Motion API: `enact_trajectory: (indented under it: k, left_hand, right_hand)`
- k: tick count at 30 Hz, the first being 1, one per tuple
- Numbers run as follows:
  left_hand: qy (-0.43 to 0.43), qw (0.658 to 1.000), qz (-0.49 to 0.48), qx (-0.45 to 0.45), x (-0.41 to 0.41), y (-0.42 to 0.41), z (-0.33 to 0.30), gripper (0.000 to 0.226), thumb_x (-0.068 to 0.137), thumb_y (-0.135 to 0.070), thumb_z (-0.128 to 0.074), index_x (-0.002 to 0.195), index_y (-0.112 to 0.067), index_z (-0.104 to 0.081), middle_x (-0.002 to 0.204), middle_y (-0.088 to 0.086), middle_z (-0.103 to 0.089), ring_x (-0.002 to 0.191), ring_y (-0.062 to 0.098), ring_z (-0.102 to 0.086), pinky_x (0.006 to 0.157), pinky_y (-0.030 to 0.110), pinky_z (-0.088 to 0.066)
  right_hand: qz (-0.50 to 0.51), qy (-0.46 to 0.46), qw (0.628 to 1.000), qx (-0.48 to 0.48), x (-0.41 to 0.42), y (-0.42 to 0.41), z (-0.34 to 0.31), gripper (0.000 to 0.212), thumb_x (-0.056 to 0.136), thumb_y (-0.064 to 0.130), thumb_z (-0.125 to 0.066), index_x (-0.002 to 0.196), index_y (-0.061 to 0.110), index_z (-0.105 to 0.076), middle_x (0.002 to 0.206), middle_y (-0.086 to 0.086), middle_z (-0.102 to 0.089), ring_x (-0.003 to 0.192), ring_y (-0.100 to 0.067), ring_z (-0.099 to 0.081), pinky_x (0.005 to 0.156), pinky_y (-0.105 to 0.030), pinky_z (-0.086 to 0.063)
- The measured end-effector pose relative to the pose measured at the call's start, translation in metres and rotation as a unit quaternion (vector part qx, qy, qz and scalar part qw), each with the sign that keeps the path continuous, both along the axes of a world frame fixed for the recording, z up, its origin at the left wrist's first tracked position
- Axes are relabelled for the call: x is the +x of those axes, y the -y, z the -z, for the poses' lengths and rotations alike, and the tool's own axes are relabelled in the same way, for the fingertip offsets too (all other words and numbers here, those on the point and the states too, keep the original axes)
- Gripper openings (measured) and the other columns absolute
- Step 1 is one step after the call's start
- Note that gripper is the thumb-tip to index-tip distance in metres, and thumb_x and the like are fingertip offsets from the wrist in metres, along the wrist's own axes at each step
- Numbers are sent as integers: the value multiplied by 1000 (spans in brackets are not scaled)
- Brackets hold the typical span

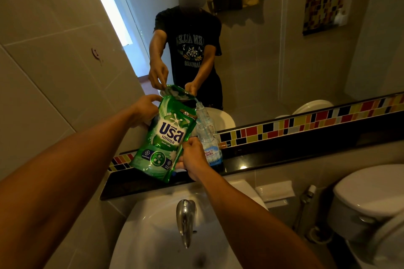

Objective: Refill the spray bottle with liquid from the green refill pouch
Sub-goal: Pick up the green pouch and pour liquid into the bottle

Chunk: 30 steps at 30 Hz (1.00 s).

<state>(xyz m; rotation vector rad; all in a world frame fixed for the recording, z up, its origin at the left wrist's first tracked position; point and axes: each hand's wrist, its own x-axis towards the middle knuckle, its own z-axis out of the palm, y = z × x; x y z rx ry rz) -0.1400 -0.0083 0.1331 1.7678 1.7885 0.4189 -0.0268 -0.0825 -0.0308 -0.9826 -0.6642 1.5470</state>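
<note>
Above the black ledge (pixel 251 162), left hand (pixel 144 109) and right hand (pixel 193 156), fingers clamped, tilt the glossy green refill pouch (pixel 162 140) over the clear uncapped plastic bottle (pixel 206 135). Squeezing hard, or drifting off the narrow neck, would likely spill liquid or topple the unheld bottle.

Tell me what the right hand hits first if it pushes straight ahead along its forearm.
Probably the bottle standing on the ledge just beyond the right hand, then the mirror behind it. Depth is uncertain from this one view.

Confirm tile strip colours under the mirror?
Tile strip: a mosaic of red, yellow, black and white rectangles, clearest in the head view.
</note>
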Motion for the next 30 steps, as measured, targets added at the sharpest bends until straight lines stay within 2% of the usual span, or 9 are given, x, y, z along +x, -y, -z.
enact_trajectory:
  k: [4,8,13,17,22,28,30]
  left_hand:
    - [1,1000,-4,-4,-1,0,0,60,94,6,-44,145,-25,-43,110,21,-63,91,35,-66,56,43,-58]
    - [-2,1000,-1,-5,0,1,-1,60,94,6,-44,145,-25,-43,112,21,-62,96,38,-65,57,45,-59]
    - [6,1000,1,-9,0,1,-1,59,94,4,-46,145,-25,-43,102,17,-62,93,37,-65,69,53,-60]
    - [8,1000,2,-10,0,1,-1,62,93,7,-44,145,-25,-43,97,16,-63,89,36,-66,68,53,-60]
    - [10,1000,4,-6,0,1,-1,63,92,7,-44,146,-25,-43,103,18,-62,91,37,-65,69,54,-60]
    - [16,1000,5,-7,2,5,-2,68,90,12,-43,146,-25,-42,104,21,-63,90,37,-66,55,44,-58]
    - [20,1000,5,-3,3,6,0,69,89,13,-43,147,-25,-41,101,20,-64,88,36,-66,54,41,-56]
  right_hand:
    - [2,-2,1000,-1,-2,0,1,13,109,21,-41,116,17,-50,120,-19,-72,98,-38,-77,54,-37,-63]
    - [4,2,1000,-1,-3,-1,2,11,108,22,-40,111,19,-51,119,-19,-72,98,-38,-77,56,-39,-64]
    - [7,3,1000,0,-2,0,1,15,109,19,-39,117,14,-50,120,-21,-71,99,-39,-76,52,-35,-62]
    - [5,3,1000,2,-2,0,1,16,109,19,-38,118,13,-49,119,-20,-71,97,-38,-77,54,-36,-62]
    - [7,-1,1000,2,-2,0,2,15,109,20,-39,117,13,-50,118,-21,-71,94,-36,-76,50,-33,-60]
    - [2,3,1000,1,-1,-2,4,13,109,20,-39,114,14,-50,117,-21,-72,87,-32,-75,49,-32,-60]
    - [0,17,1000,1,-1,-4,7,14,110,22,-40,115,15,-50,118,-20,-72,92,-33,-76,55,-36,-63]
